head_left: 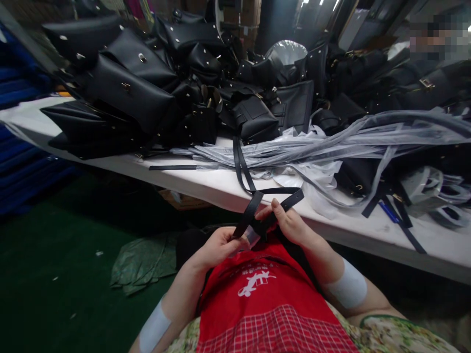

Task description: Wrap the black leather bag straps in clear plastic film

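I have the long white bench point(331, 221) running across in front of the hands. The left hand point(224, 242) and right hand point(292, 225) are before its near edge, with the narrow flat black strap point(246, 213) between them. On the bench I see the heaped boxy black leather bags point(128, 93) at the left and along the back. Before them, centre to right, lies the long bundle of translucent plastic-wrapped strips point(279, 151); nearer the right front is the slim blue pen point(388, 211). The crumpled green plastic sheet point(143, 264) is on the floor, left of me; blue stacked slabs point(16, 86) stand far left, beyond the bench end.
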The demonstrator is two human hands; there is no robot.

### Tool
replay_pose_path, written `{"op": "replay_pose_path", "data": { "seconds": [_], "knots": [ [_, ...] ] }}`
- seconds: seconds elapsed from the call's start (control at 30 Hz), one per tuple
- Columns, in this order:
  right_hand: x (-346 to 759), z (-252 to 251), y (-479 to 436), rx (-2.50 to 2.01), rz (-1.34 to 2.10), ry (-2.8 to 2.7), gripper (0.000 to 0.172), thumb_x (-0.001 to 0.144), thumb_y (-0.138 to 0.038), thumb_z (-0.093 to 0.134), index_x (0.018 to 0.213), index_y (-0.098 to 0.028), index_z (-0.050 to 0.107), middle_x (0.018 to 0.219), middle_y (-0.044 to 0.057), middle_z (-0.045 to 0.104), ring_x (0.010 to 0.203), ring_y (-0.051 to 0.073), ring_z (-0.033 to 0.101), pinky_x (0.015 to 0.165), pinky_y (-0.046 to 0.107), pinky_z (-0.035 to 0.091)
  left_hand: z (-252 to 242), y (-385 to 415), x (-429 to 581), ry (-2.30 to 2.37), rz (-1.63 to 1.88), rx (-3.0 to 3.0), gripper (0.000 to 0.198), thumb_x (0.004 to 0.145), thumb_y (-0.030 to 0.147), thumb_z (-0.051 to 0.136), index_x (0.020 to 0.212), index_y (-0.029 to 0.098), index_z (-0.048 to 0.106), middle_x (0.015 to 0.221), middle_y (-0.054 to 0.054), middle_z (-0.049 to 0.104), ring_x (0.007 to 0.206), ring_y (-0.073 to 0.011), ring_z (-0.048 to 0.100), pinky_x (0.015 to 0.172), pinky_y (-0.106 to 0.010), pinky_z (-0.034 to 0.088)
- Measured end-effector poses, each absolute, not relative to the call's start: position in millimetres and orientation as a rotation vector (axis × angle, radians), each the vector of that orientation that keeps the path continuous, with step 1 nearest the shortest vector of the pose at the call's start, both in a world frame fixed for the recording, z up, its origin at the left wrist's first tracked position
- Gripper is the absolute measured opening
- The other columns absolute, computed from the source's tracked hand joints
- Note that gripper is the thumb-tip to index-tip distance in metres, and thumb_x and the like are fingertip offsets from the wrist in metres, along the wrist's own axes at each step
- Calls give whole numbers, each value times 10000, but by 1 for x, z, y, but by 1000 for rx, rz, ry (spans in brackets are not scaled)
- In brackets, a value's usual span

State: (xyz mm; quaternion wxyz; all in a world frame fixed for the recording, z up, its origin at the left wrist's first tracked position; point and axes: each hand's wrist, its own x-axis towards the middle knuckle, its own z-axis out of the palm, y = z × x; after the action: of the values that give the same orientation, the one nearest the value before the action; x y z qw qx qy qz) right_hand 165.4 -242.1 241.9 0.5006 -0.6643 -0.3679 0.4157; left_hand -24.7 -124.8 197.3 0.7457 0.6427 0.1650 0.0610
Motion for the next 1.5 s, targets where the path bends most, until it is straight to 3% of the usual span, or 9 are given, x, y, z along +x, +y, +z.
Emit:
{"op": "replay_pose_path", "data": {
  "seconds": [0.1, 0.33, 0.47, 0.57, 0.67, 0.8, 1.17, 1.37, 1.5],
  "knots": [
    [166, 245, -242, -1553, 1105, -934, 714, 908, -708, 296, 858, -169, 760, 735, 57, 717, 590, 149, 652, 535, 244, 534, 198, -125, -22, 301, 68, 1355, 294, 829, 387, 649, 753, 109, 706, 651, -22, 627, 537, -87, 504, 517, -196, 385],
    [144, 232, -232, -1486, 1115, -1130, 475, 954, -555, 408, 1031, -221, 738, 959, 52, 722, 892, 196, 676, 797, 305, 550, 202, -136, -6, 359, 102, 1241, 370, 837, 462, 609, 723, 111, 641, 500, 1, 572, 384, -78, 475, 399, -179, 342],
    [137, 227, -225, -1275, 1264, -923, 363, 854, -451, 614, 1123, -219, 693, 1115, 72, 696, 1039, 238, 646, 896, 363, 527, 198, -137, -3, 376, 148, 1256, 366, 842, 440, 581, 665, 120, 602, 475, 6, 544, 388, -87, 478, 404, -189, 360],
    [147, 240, -220, -1037, 1401, -742, 503, 723, -352, 715, 1200, -210, 641, 1187, 87, 677, 1101, 265, 623, 954, 414, 495, 196, -136, -8, 419, 150, 1322, 313, 843, 410, 597, 731, 118, 616, 559, 6, 569, 456, -85, 492, 436, -184, 369],
    [154, 256, -213, -979, 1353, -615, 484, 739, -380, 713, 1179, -193, 639, 1023, 73, 727, 961, 225, 673, 849, 346, 536, 199, -138, -13, 403, 58, 1359, 355, 868, 457, 569, 754, 124, 607, 574, 16, 559, 434, -72, 459, 411, -182, 324],
    [150, 259, -201, -1098, 1267, -588, 315, 820, -472, 672, 915, -172, 672, 722, 32, 715, 683, 152, 673, 629, 234, 527, 204, -140, -18, 371, 49, 1377, 392, 868, 502, 566, 789, 122, 618, 575, 15, 566, 434, -71, 447, 408, -182, 309],
    [111, 237, -194, -1165, 1326, -985, 443, 898, -564, 525, 995, -177, 716, 1052, 82, 725, 1027, 207, 662, 958, 343, 495, 209, -136, -32, 418, 343, 1289, 415, 873, 506, 556, 771, 115, 647, 702, -43, 637, 621, -128, 568, 579, -220, 453],
    [127, 238, -181, -986, 1433, -553, 342, 724, -386, 753, 1000, -191, 696, 855, 28, 743, 839, 177, 691, 828, 315, 544, 199, -139, -35, 463, 351, 1355, 441, 884, 531, 530, 792, 116, 649, 657, -13, 606, 549, -105, 509, 525, -211, 405],
    [146, 244, -168, -1044, 1310, -408, 302, 769, -401, 730, 964, -186, 648, 786, 22, 745, 764, 163, 689, 693, 269, 543, 202, -138, -36, 472, 341, 1412, 466, 906, 538, 490, 887, 112, 679, 782, -53, 659, 654, -132, 567, 579, -221, 436]
  ]
}}
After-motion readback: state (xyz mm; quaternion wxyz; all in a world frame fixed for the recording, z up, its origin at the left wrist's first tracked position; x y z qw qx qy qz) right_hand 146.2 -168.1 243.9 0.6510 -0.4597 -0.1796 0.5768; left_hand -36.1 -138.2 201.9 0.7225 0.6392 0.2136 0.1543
